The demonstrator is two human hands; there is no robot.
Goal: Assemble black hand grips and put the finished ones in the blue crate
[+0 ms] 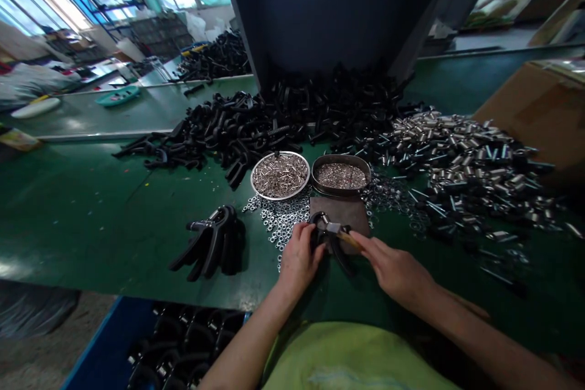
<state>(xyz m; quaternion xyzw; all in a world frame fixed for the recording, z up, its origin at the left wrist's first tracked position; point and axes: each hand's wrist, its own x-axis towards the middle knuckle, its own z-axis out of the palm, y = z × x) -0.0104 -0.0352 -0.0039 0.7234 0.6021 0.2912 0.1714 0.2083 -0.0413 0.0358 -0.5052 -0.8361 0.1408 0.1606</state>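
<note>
Green tabletop (137, 219) is stretching around us, bearing a flat plate (359, 212). Partly over that plate, our left hand (299, 256) is gripping the black clamp (340, 258), while our right hand (397, 269) is grasping the hammer (350, 239) by its handle, head over the clamp. We are probably working best by bracing the clamp firmly, aiming squarely and sparing our left fingers.

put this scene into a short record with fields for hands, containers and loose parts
left hand: holds a black part
right hand: grips a hammer, its head at the black part
under the work: flat brown block
containers: dish of metal pins; oval tin of small metal pieces
loose parts: metal rings near the dish; black pieces heaped behind
</note>
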